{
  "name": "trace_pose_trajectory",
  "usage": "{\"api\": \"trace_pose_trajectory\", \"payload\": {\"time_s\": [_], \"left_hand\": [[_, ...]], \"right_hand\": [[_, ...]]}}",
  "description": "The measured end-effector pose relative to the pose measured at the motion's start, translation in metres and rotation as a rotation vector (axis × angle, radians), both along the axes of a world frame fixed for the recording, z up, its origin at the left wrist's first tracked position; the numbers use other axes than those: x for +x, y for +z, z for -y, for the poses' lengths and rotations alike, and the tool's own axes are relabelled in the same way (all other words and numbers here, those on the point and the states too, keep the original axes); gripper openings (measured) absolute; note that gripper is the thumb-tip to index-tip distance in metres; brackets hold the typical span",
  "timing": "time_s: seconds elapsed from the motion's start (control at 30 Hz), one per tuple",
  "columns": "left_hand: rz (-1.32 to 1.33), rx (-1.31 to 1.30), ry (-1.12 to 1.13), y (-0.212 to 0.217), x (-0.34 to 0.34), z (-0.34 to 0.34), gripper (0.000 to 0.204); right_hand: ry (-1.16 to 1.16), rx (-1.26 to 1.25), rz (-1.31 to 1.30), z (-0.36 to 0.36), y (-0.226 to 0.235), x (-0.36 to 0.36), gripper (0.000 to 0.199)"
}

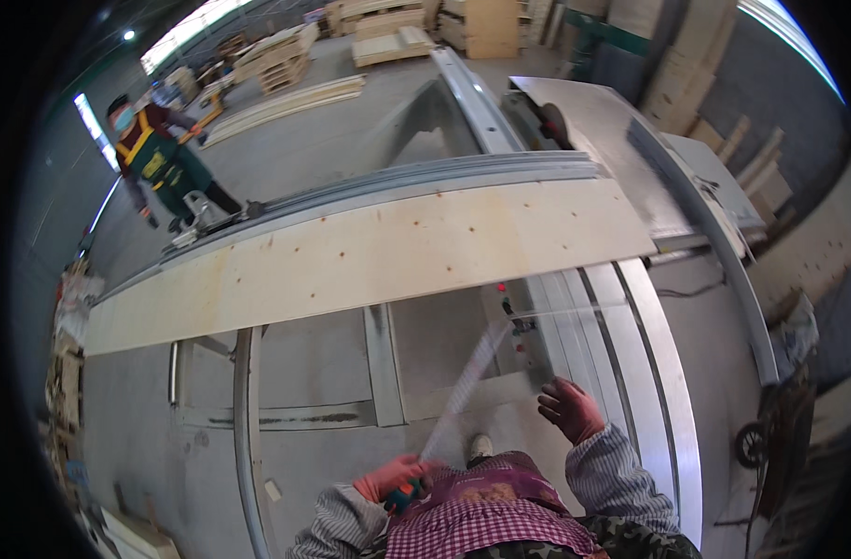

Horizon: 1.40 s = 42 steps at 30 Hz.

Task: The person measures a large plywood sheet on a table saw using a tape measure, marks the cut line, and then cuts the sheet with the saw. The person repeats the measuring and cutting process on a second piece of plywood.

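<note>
My left hand [398,475], in a reddish glove, is closed around a tape measure [404,496] with a teal and dark case, close to my apron. From it a pale, motion-blurred tape blade [465,387] slants up and away toward the saw's controls. Over the near edge of the metal sliding table [621,345], my right hand [572,410] is gloved too, fingers apart and nothing in them. A long pale wooden board [379,252] with small brown knots lies across the machine, against a metal fence [425,172]. Neither hand touches the board.
A dark round saw blade [555,124] stands beside the far steel tabletop [593,102]. Frame bars [247,419] rise below the board's left half. A person [160,158] in green overalls stands at the far left. Wood stacks [388,47] lie behind.
</note>
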<state>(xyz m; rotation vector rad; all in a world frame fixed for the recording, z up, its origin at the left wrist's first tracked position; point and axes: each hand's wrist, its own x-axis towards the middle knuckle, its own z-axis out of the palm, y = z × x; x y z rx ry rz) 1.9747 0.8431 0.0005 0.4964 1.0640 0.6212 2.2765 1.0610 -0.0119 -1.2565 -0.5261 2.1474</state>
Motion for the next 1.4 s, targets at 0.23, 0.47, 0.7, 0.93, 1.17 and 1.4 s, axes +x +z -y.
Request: {"api": "trace_pose_trajectory", "payload": {"time_s": [0.23, 0.47, 0.7, 0.93, 1.17, 1.4], "left_hand": [[0.096, -0.013, 0.426, 0.052, -0.005, -0.026, 0.041], [0.325, 0.174, 0.682, 0.060, -0.020, -0.035, 0.037], [0.023, 0.066, 0.738, 0.044, -0.018, -0.050, 0.042], [-0.155, -0.079, 0.851, 0.040, -0.044, -0.075, 0.045], [-0.443, -0.026, 0.914, -0.005, -0.070, -0.111, 0.043], [-0.679, -0.092, 0.877, -0.054, -0.117, -0.129, 0.040]], "right_hand": [[0.315, 0.005, 0.059, -0.032, 0.002, -0.053, 0.042], [0.390, 0.506, 0.252, -0.084, -0.018, -0.079, 0.027], [0.653, 1.371, 1.342, -0.185, 0.006, -0.120, 0.079], [0.835, 1.285, 1.551, -0.256, 0.002, -0.153, 0.102], [0.841, 1.275, 1.588, -0.273, -0.029, -0.165, 0.101], [0.833, 1.260, 1.502, -0.279, -0.027, -0.168, 0.097]]}}
